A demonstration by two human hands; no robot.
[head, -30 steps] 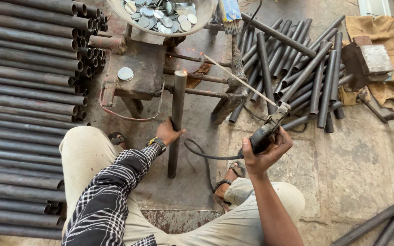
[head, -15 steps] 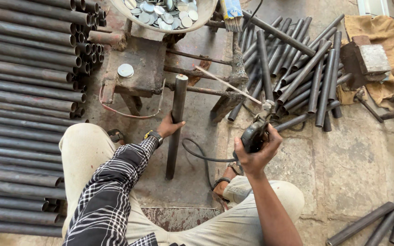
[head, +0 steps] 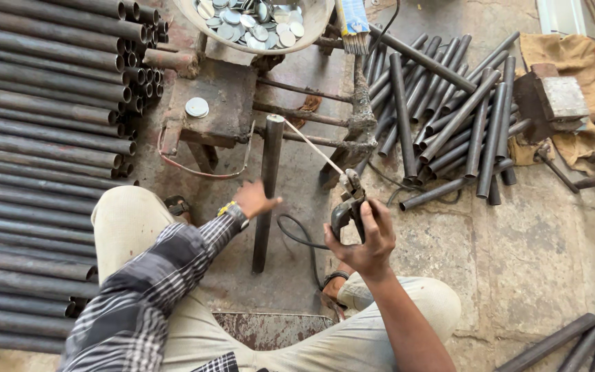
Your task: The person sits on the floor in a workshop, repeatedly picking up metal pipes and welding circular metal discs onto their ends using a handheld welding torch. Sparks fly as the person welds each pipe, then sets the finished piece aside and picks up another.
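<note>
Since a moment ago my left hand (head: 255, 200) has slid along the upright pipe (head: 268, 186) at frame centre, and my right hand (head: 365, 238) has swung the electrode holder (head: 347, 207) closer. Left fingers rest loosely open against the pipe; right fingers are wrapped tight round the holder's grip. Its welding rod (head: 315, 148) points up-left toward the pipe's top end beside the rusty stand (head: 218, 103). Steadying the pipe while keeping the rod tip aimed at that end seems wise.
</note>
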